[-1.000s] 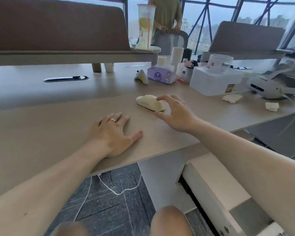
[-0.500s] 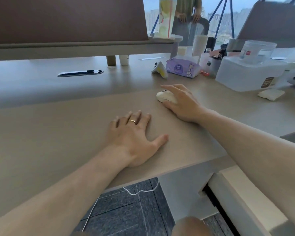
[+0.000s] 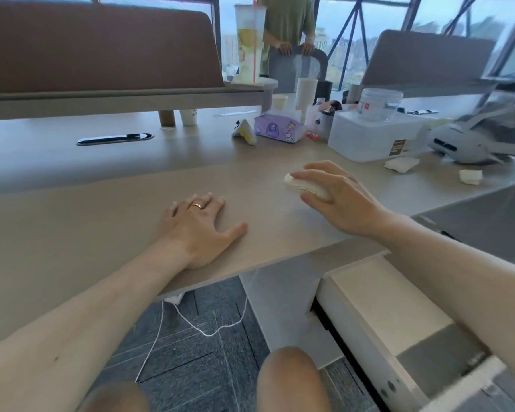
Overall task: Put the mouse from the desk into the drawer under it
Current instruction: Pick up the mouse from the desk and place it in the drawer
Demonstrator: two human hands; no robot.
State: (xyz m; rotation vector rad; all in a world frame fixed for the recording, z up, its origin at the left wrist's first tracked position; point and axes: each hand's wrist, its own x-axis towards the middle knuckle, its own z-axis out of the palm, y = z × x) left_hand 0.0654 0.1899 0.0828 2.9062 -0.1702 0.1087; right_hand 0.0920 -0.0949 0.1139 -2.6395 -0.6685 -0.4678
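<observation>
Counter (image 3: pixel 101 221) surface runs smooth, matte and beige, bare around my left hand (image 3: pixel 199 230), which lies flat near the front edge, fingers spread. Below that edge, at right, the white drawer (image 3: pixel 378 304) stands open. My right hand (image 3: pixel 336 194) wraps its fingers round the rounded cream mouse (image 3: pixel 302 185).

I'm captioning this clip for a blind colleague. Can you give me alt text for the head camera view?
A person's right hand closes its fingers over a cream mouse on a beige desk, while the left hand lies flat beside it. Below the desk's right edge stands a white drawer unit; clutter lines the far side.
</observation>
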